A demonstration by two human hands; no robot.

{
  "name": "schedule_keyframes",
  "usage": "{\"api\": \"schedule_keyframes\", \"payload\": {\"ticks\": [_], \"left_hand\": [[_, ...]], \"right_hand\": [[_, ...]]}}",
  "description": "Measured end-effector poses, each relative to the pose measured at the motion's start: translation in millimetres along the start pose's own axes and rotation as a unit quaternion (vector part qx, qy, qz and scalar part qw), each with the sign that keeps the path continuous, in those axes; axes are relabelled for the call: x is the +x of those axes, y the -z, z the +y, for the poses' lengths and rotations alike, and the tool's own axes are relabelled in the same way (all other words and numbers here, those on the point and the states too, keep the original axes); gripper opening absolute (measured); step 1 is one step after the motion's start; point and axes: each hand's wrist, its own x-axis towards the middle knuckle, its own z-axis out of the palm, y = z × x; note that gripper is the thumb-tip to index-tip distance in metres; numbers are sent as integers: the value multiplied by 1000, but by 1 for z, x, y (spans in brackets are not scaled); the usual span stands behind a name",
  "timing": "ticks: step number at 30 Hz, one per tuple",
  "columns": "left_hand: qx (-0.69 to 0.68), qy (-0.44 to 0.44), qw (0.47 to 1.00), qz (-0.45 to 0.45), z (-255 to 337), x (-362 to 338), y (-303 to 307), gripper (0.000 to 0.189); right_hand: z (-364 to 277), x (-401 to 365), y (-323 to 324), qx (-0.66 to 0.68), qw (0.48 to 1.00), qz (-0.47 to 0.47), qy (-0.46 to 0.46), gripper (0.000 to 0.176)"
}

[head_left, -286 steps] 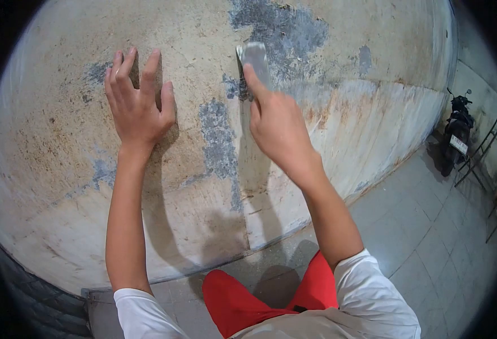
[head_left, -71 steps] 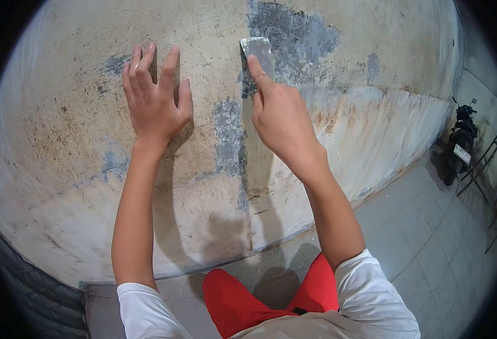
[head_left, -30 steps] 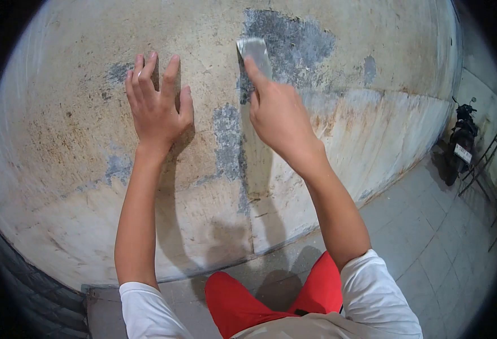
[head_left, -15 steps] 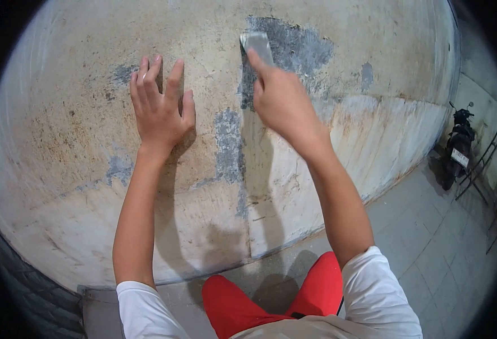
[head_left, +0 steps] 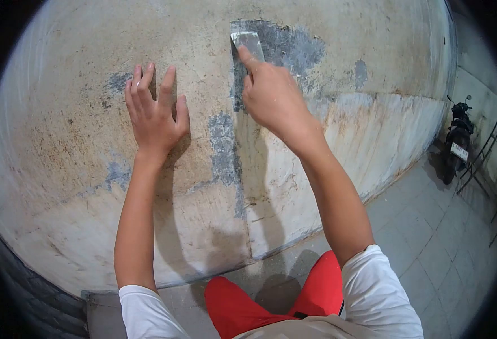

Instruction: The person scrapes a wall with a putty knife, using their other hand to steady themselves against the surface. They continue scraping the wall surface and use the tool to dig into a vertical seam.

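My right hand (head_left: 275, 96) is closed around a scraper (head_left: 249, 42), the index finger stretched along its flat metal blade. The blade's edge lies against the wall (head_left: 192, 45) at the left side of a large bare grey patch (head_left: 294, 48). The scraper's handle is hidden inside my fist. To the left, my left hand (head_left: 155, 116) rests on the stained, peeling wall with its fingers spread and nothing in it. A smaller grey patch (head_left: 223, 147) shows between and below my hands.
A parked motorbike (head_left: 457, 138) stands at the far right beside a leaning metal ladder-like frame (head_left: 489, 141). Grey floor tiles (head_left: 407, 248) run along the wall's base. Dark, ridged material (head_left: 33, 294) lies at the lower left.
The scraper and my right hand sit slightly further left in the view, against the left edge of the large grey patch. My left hand stays spread on the wall; the view has shifted slightly.
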Motion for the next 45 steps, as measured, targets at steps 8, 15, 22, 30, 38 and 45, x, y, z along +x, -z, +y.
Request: {"api": "schedule_keyframes", "payload": {"ticks": [8, 15, 22, 30, 38, 45], "left_hand": [[-2, 0, 1000, 3, 1, 1, 0, 62], [-3, 1, 1000, 0, 0, 2, 0, 62], [6, -1, 1000, -1, 5, 0, 1, 62], [18, -1, 1000, 4, 5, 4, -2, 64], [24, -4, 1000, 5, 6, 3, -1, 61], [14, -8, 1000, 10, 5, 3, -1, 60]], "right_hand": [[3, 16, 0, 7, 1000, 17, -18, 52], [38, 29, 11, 54, 996, 67, -34, 52], [72, 20, 16, 31, 990, 63, -119, 56], [76, 21, 26, 24, 997, 41, -58, 56], [64, 15, 12, 39, 997, 32, -64, 54], [58, 11, 23, 38, 995, 32, -83, 54]]}}
